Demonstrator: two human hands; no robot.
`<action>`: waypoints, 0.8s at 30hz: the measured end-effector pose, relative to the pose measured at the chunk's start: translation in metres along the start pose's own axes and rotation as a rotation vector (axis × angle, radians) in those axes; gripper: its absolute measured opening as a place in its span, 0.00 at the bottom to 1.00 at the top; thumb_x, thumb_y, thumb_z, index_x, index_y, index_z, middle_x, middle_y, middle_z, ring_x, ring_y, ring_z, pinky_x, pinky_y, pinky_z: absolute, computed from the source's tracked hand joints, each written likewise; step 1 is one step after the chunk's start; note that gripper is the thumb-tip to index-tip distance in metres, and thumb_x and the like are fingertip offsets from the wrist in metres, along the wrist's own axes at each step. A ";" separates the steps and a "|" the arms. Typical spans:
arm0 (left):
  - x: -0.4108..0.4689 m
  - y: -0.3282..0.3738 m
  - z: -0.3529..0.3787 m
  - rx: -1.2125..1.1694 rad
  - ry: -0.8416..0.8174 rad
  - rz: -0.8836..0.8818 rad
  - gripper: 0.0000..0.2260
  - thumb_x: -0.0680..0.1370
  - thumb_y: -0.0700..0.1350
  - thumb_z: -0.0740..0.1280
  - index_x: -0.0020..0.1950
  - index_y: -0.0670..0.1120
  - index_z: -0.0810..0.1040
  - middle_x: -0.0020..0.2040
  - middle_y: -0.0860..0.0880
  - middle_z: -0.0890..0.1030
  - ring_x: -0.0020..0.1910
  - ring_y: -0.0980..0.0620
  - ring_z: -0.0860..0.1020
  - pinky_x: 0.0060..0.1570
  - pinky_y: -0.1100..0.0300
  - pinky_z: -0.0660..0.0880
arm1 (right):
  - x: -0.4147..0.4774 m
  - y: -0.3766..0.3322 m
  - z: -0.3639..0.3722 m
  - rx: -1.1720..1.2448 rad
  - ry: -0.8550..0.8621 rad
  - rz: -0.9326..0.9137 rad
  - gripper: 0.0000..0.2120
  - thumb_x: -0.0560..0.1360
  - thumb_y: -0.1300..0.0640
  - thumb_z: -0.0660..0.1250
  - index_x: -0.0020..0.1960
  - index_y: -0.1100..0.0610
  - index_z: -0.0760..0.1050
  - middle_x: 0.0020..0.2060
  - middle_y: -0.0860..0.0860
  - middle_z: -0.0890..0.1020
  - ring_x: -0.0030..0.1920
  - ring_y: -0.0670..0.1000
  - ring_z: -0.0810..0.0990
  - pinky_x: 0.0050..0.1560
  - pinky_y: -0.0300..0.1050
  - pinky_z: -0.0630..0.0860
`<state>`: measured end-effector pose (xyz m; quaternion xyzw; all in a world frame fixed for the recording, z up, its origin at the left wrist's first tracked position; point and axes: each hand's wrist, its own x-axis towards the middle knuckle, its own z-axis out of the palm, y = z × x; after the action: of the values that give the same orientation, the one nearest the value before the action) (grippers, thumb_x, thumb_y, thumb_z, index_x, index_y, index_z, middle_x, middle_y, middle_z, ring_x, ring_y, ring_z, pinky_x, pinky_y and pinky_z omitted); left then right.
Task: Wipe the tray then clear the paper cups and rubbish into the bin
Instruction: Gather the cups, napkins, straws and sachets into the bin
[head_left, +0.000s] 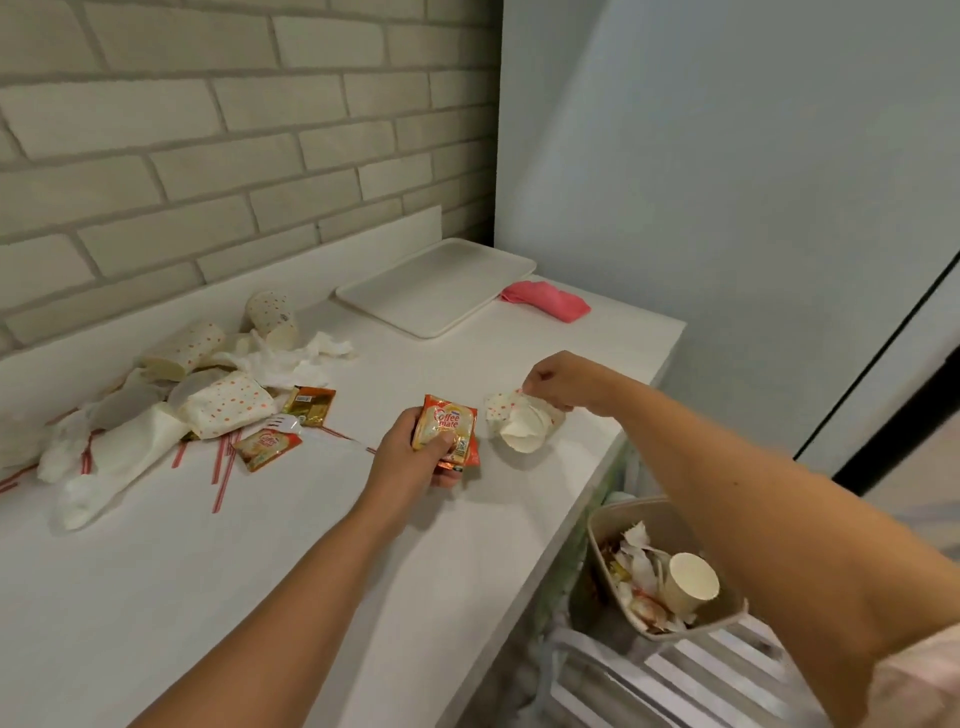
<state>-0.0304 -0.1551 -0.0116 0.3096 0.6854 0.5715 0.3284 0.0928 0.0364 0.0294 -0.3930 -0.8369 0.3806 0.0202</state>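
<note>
My left hand (415, 457) grips a small bunch of orange creamer sachets (445, 426) above the middle of the white counter. My right hand (558, 382) pinches the rim of a crushed dotted paper cup (519, 423) near the counter's right edge. A pile of dotted paper cups (218, 384), tissues (291, 358), sachets (309, 405) and red-striped straws (223, 467) lies at the left. The white tray (436, 288) sits at the back beside a folded pink cloth (545, 300). The bin (660, 566) stands below the counter's right edge with a cup and rubbish inside.
A brick wall runs behind the counter (156, 597) and a plain wall closes the right end. White slatted shelving (675, 680) sits under the bin.
</note>
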 end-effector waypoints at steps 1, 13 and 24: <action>0.000 0.003 0.016 0.007 -0.025 0.007 0.13 0.78 0.40 0.64 0.63 0.45 0.70 0.54 0.45 0.79 0.38 0.50 0.80 0.32 0.62 0.79 | -0.005 0.012 -0.009 0.004 0.015 0.002 0.05 0.76 0.61 0.64 0.45 0.61 0.78 0.34 0.52 0.75 0.32 0.48 0.67 0.31 0.38 0.65; -0.004 0.001 0.203 0.249 -0.336 0.105 0.21 0.78 0.44 0.65 0.70 0.52 0.64 0.58 0.55 0.74 0.53 0.55 0.77 0.44 0.65 0.78 | -0.049 0.168 -0.098 0.102 0.145 0.193 0.09 0.76 0.58 0.66 0.37 0.55 0.74 0.34 0.49 0.74 0.34 0.46 0.70 0.33 0.36 0.65; 0.012 -0.092 0.287 0.541 -0.299 -0.183 0.19 0.77 0.37 0.60 0.67 0.48 0.66 0.61 0.42 0.74 0.51 0.46 0.76 0.45 0.61 0.71 | -0.050 0.260 -0.103 0.031 0.140 0.280 0.05 0.76 0.59 0.66 0.44 0.60 0.77 0.35 0.50 0.76 0.35 0.45 0.71 0.36 0.36 0.68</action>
<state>0.1888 0.0066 -0.1413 0.4032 0.7816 0.2850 0.3811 0.3281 0.1710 -0.0539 -0.5311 -0.7643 0.3645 0.0312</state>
